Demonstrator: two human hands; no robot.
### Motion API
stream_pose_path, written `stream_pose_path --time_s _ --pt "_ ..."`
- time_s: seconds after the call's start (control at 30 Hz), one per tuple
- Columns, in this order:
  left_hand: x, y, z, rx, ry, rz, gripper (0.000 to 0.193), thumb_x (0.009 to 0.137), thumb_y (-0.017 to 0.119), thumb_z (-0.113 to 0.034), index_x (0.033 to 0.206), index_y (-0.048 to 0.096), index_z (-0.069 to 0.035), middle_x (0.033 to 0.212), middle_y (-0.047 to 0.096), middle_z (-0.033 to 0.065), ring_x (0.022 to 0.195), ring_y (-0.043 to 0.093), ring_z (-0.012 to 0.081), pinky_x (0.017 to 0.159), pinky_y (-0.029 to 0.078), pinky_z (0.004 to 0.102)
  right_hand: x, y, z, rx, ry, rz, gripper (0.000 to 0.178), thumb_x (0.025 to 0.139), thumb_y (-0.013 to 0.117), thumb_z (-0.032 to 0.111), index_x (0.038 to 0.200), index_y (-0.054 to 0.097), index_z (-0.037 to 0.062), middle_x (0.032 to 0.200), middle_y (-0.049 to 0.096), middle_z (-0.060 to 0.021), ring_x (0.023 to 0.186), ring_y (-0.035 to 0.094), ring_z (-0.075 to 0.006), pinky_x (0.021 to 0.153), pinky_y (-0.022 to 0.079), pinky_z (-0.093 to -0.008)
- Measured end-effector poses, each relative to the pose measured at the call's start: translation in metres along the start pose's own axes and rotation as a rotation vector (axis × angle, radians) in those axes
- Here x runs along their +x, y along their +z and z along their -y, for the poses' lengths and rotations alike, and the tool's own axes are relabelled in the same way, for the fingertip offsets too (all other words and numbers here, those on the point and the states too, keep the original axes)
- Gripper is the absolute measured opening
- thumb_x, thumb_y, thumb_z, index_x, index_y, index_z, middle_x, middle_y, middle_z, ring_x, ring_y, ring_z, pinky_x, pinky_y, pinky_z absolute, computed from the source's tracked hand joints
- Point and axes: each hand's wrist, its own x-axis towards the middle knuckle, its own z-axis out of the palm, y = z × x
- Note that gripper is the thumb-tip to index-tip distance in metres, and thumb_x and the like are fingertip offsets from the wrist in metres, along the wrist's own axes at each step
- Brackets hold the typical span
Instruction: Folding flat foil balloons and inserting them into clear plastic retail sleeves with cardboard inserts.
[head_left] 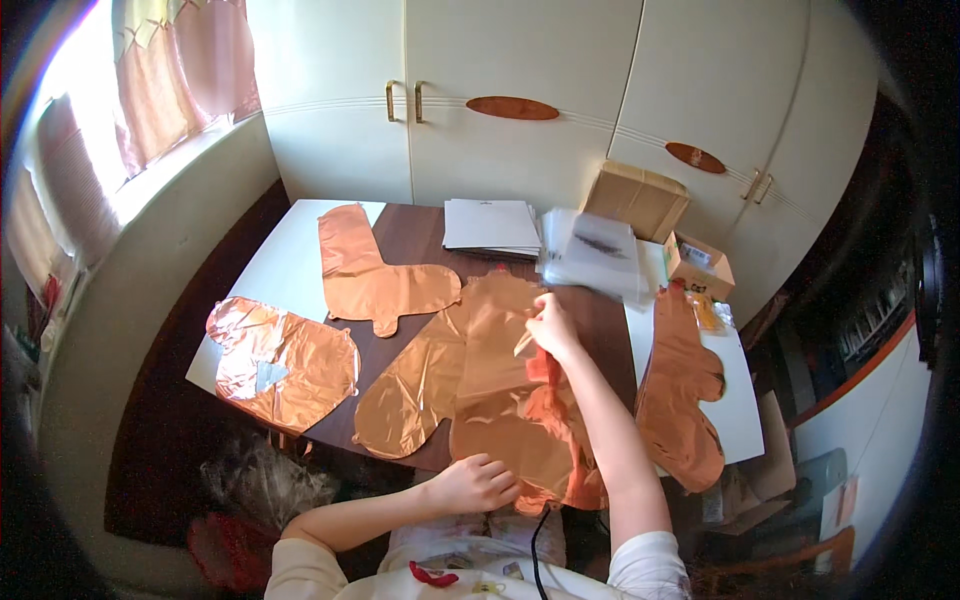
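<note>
A large flat copper-coloured foil balloon (pixel 495 340) lies uninflated across the middle of the table, red-orange reflections along its right side. Over its upper right part is my right hand (pixel 553 326), fingers pinched together. A small pale tip shows below those fingers; what it belongs to is unclear. At the balloon's near edge rests my left hand (pixel 474 484), its fingers curled in. Whether it grips the foil there is hidden. Partly under the large balloon, to its left, spreads another rounded foil piece (pixel 405 400).
More flat foil balloons lie around: one far left (pixel 375 275), one near left (pixel 285 365), one at right (pixel 682 390). Behind them are a stack of white sheets (pixel 490 225), clear plastic bags (pixel 595 255), a cardboard box (pixel 635 198) and a small open box (pixel 698 262). White cabinets (pixel 520 155) border the table.
</note>
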Motion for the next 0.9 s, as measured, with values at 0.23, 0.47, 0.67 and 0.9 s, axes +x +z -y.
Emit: stream_pose_path --time_s 0.23,0.47,0.67,0.9 --pt "-0.001 -0.003 0.001 0.02 -0.012 0.01 0.017 0.067 0.058 -0.021 0.081 0.057 -0.011 0.073 0.051 -0.0013 0.064 0.051 0.0125 0.053 0.04 0.0252 0.001 -0.004 -0.016 -0.061 0.045 0.006 0.041 0.076 0.062 0.02 0.109 0.043 0.0049 0.107 0.055 -0.0253 0.099 0.055 -0.0421 0.083 0.045 -0.0483" --pt "-0.004 -0.007 0.002 0.04 -0.02 0.051 0.021 0.069 0.058 -0.022 0.087 0.06 -0.012 0.08 0.054 -0.0015 0.071 0.053 0.0122 0.056 0.041 0.0249 0.005 0.005 -0.017 0.066 -0.007 -0.026 0.043 0.076 0.065 0.02 0.11 0.047 0.003 0.112 0.051 -0.0238 0.106 0.051 -0.0373 0.089 0.043 -0.0434" --pt "-0.006 -0.003 0.005 0.001 -0.016 0.113 0.026 0.072 0.059 -0.025 0.094 0.061 -0.011 0.09 0.059 0.0006 0.08 0.056 0.0136 0.065 0.043 0.0263 0.012 0.005 -0.024 0.217 0.003 -0.07 0.032 0.077 0.061 0.012 0.105 0.052 0.0022 0.105 0.054 -0.0173 0.095 0.054 -0.0282 0.083 0.044 -0.0375" --pt "-0.032 0.004 0.057 -0.281 -0.581 -0.015 0.037 0.076 0.069 -0.038 0.1 0.061 -0.01 0.095 0.061 0.0065 0.089 0.058 0.0264 0.071 0.046 0.0402 0.015 -0.007 -0.03 0.394 0.152 0.028 0.027 0.083 0.056 0.008 0.108 0.051 0.0044 0.098 0.052 -0.0038 0.085 0.052 -0.0145 0.073 0.045 -0.0293"
